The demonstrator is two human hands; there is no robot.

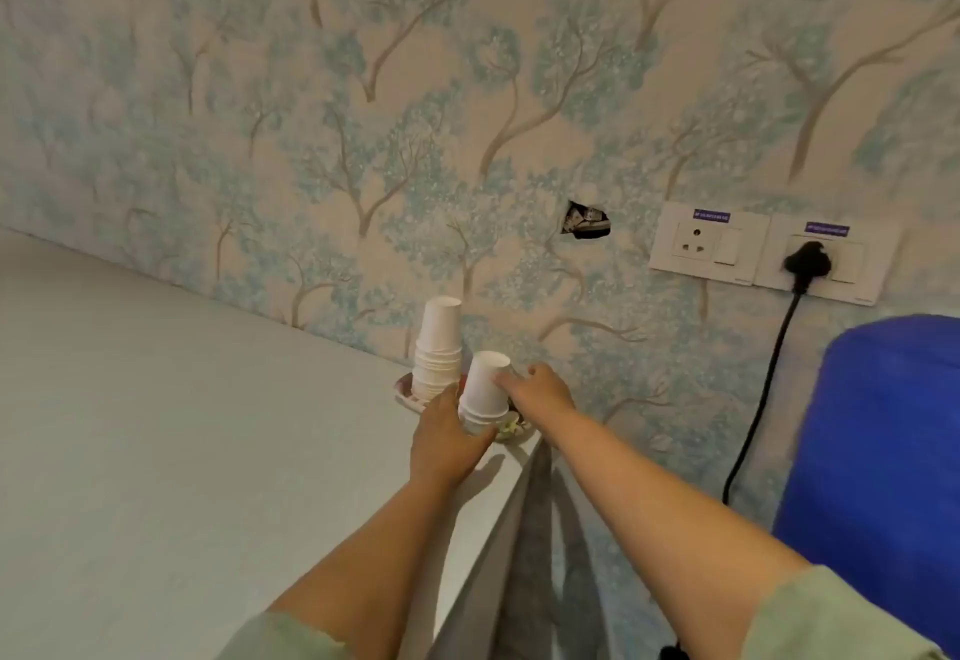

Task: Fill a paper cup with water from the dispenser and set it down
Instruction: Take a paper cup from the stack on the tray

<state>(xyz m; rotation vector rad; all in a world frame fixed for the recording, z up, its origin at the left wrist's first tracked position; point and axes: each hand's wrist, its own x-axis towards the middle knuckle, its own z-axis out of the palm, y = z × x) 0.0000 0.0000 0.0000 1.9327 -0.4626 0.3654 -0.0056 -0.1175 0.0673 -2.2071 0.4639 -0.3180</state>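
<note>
Two stacks of upside-down white paper cups stand at the far corner of a pale counter (182, 425), against the wall. The taller stack (438, 347) is behind and to the left. My left hand (447, 438) grips the base of the shorter stack (480, 417). My right hand (535, 391) pinches the side of that stack's top cup (484, 381), which sits raised above the cups beneath it. The blue water bottle (878, 467) of the dispenser shows at the right edge; its tap is out of view.
The cups rest on small dishes (408, 397) at the counter's corner. A wall socket plate (769, 254) holds a black plug whose cable (758, 399) hangs down between counter and bottle. The wallpaper has a small hole (586, 220). The counter's right edge drops beside my arms.
</note>
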